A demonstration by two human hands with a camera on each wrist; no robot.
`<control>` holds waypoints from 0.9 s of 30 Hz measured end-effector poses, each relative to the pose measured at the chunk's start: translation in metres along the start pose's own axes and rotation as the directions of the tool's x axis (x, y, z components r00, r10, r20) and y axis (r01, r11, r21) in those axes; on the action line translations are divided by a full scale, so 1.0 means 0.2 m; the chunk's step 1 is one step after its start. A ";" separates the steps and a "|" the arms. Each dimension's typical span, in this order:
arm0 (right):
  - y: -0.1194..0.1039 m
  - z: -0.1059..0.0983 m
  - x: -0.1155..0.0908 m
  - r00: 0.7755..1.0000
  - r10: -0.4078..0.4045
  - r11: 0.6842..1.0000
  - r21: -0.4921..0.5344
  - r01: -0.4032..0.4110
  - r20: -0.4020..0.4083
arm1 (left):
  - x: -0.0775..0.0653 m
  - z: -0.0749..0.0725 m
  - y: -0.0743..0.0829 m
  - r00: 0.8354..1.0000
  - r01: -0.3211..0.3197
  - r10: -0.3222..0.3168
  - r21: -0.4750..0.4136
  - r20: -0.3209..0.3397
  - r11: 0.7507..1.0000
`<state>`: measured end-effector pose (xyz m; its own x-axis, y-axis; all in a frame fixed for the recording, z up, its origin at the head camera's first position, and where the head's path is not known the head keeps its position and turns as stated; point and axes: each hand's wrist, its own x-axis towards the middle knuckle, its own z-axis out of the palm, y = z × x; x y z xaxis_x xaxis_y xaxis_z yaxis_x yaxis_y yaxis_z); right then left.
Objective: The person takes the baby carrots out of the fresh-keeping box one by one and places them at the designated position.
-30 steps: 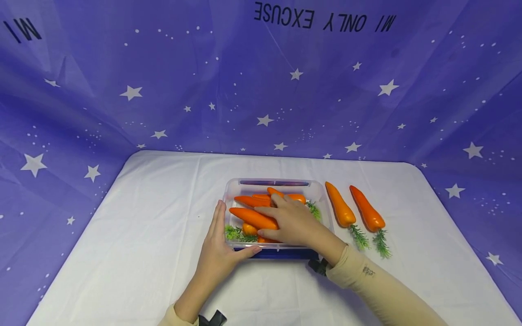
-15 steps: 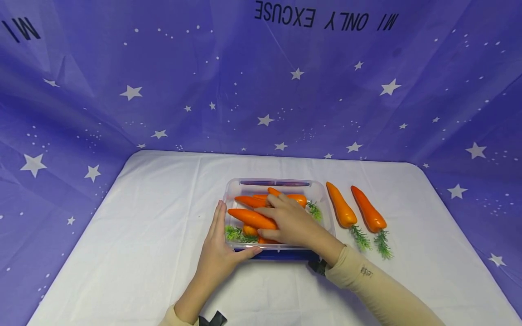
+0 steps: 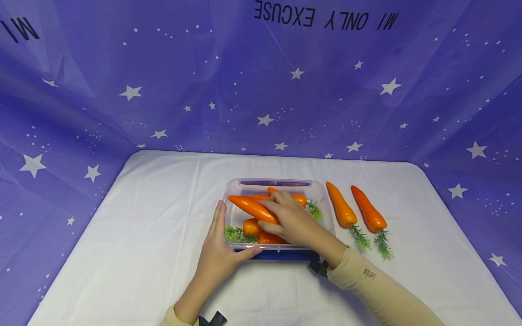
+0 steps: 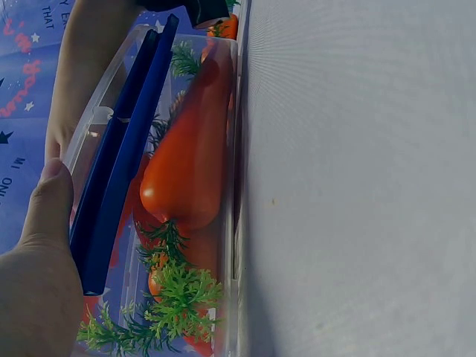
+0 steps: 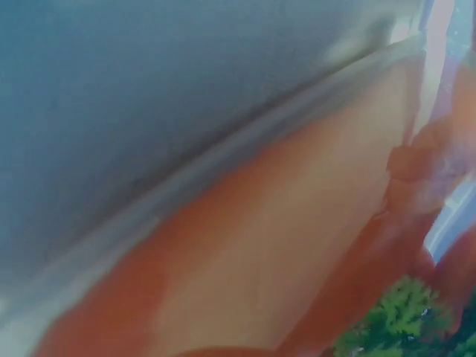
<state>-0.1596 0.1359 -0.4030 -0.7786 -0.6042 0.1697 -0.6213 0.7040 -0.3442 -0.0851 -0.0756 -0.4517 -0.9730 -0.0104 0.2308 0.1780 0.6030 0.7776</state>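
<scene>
My right hand (image 3: 295, 221) grips an orange carrot (image 3: 252, 208) inside the clear plastic box (image 3: 328, 222), fingers over its top and thumb along its near side. The carrot's tip points left; its leafy end is hidden by the hand. Several other carrots lie beneath and behind it, one with its blunt end (image 3: 251, 227) showing. My left hand (image 3: 218, 251) rests around the box's near left corner, straight fingers along the left wall and thumb on the front. In the left wrist view, a carrot (image 4: 190, 167) shows through the clear wall under the blue latch (image 4: 126, 163).
Two more carrots, a lighter one (image 3: 341, 206) and a redder one (image 3: 368, 209), lie on the white tablecloth (image 3: 142, 235) right of the box, green tops toward the front. A purple star-printed curtain (image 3: 228, 90) stands behind the table and along its sides.
The carrot in my right hand has turned, its tip swinging away from the front and covering the red carrot behind; more of the carrots underneath shows. The left hand and the box keep their place.
</scene>
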 end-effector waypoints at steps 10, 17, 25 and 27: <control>0.02 -0.06 0.00 0.998 0.044 0.995 0.091 -0.040 -0.049 | 0.00 0.00 -0.01 1.000 -0.023 0.023 0.011 -0.016 1.000; 0.03 -0.08 -0.02 0.999 0.020 0.992 0.124 -0.014 -0.046 | 0.01 0.00 -0.01 0.999 -0.031 0.032 0.015 -0.022 0.999; 0.04 -0.11 -0.05 0.998 0.049 0.996 0.079 -0.047 -0.025 | 0.01 0.00 -0.01 1.000 -0.017 0.017 0.010 -0.009 1.000; 0.04 -0.13 -0.06 0.998 0.064 0.996 0.064 -0.063 -0.015 | 0.00 0.00 -0.01 1.000 -0.020 0.020 0.013 -0.010 1.000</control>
<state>-0.1577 0.1576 -0.3845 -0.8180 -0.5522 0.1612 -0.5641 0.7153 -0.4124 -0.0865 -0.0762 -0.4533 -0.9676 -0.0068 0.2522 0.1952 0.6132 0.7654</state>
